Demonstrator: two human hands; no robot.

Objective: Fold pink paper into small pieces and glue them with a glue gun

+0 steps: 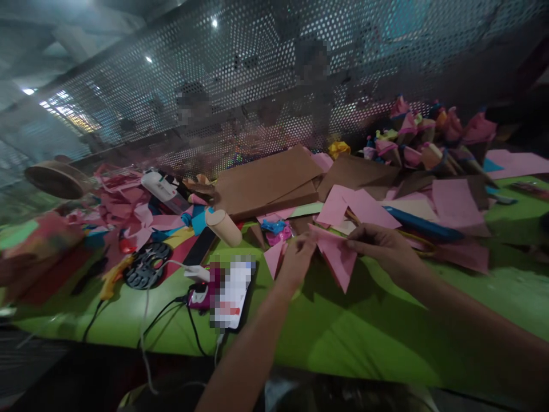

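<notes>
A folded piece of pink paper [338, 256], its point hanging down, is held up between my two hands over the green table. My left hand [297, 257] grips it at the upper left, fingers closed. The thumb and bent fingers of my right hand [380, 243] pinch its upper right corner. Just left of my left hand shows another pink paper triangle [273, 260], partly hidden by that hand. Behind the held paper lie larger pink sheets [371, 209] and a blue tool [422, 223].
Brown cardboard [266, 177] lies behind my hands, with wrapped paper cones [429, 143] at the back right. To the left are a cardboard tube [225, 227], a phone [234, 294] with cables, a yellow glue gun [115, 278] and pink scraps [122, 209]. A perforated panel [257, 74] stands behind.
</notes>
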